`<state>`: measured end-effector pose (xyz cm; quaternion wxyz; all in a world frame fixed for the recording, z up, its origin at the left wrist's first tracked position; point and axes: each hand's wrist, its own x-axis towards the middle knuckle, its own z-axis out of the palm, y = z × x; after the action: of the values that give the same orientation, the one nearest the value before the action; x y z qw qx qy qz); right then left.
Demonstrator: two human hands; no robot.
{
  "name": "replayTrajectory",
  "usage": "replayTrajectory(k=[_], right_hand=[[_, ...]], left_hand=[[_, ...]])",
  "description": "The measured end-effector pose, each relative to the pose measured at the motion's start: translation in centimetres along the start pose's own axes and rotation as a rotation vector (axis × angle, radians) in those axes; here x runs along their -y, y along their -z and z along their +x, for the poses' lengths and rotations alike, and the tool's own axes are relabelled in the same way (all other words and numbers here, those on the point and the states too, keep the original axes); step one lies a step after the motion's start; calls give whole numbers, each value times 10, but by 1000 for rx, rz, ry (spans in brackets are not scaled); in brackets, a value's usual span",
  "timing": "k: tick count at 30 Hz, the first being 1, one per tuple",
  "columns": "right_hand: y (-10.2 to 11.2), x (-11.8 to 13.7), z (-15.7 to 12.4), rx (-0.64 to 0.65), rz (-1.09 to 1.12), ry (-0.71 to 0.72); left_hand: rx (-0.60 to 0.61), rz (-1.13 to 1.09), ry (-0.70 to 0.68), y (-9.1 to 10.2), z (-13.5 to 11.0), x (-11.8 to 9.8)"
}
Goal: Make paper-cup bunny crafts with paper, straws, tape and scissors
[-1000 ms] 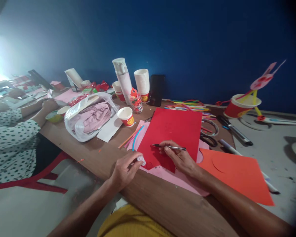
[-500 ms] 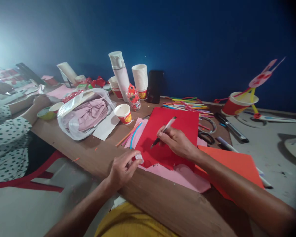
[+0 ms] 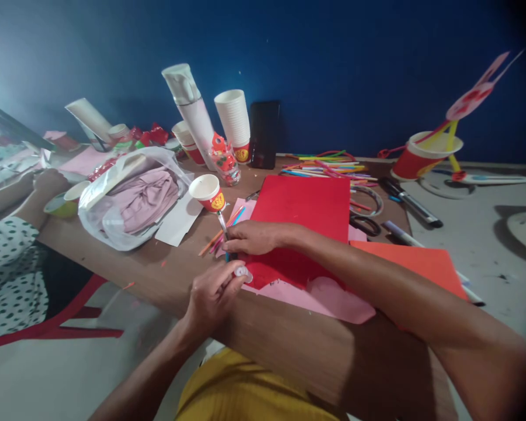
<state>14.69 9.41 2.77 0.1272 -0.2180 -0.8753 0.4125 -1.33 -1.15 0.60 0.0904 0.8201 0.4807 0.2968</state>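
My left hand (image 3: 213, 292) is closed around a small clear plastic piece (image 3: 244, 273), round at its end, just over the near left corner of the red paper. A pen (image 3: 221, 223) is held in my right hand (image 3: 254, 237), which reaches across the red paper (image 3: 304, 202) to its left edge. The pen's lower end is hidden by my fingers. Pink paper (image 3: 333, 304) lies under the red sheet. Close to the pen are several thin coloured sticks (image 3: 210, 242) and a red and white paper cup (image 3: 212, 200).
On the left stands a plastic bag (image 3: 94, 219) with pink cloth. Behind are a tall flask (image 3: 197, 120), stacked cups (image 3: 235, 126) and a black phone (image 3: 264, 137). Orange paper (image 3: 412, 266), scissors (image 3: 364, 225) and markers (image 3: 414, 204) lie right. Another person's sleeve (image 3: 9, 251) shows left.
My right hand has moved left with the pen, from above the middle of the red paper to its left edge, near my left hand. The view has shifted slightly.
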Motion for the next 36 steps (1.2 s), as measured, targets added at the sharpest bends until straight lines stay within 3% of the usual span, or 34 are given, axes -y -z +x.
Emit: replayTrajectory(k=[5,11,19,29,36], right_hand=[[-4,-7,13,127,1,72],[-7,-7,21,154,59,89],[-2,1,23,229,10,7],[0,4,39,407,-43,5],[1,6,39,425,-33,7]], left_hand=[[35,25,35,0,2,-1],[7,33,49,-1,1,-2],[6,49,35,0,0,-1],[-38,72,-20,-1,1,-3],[-20,88,0,-1,1,-2]])
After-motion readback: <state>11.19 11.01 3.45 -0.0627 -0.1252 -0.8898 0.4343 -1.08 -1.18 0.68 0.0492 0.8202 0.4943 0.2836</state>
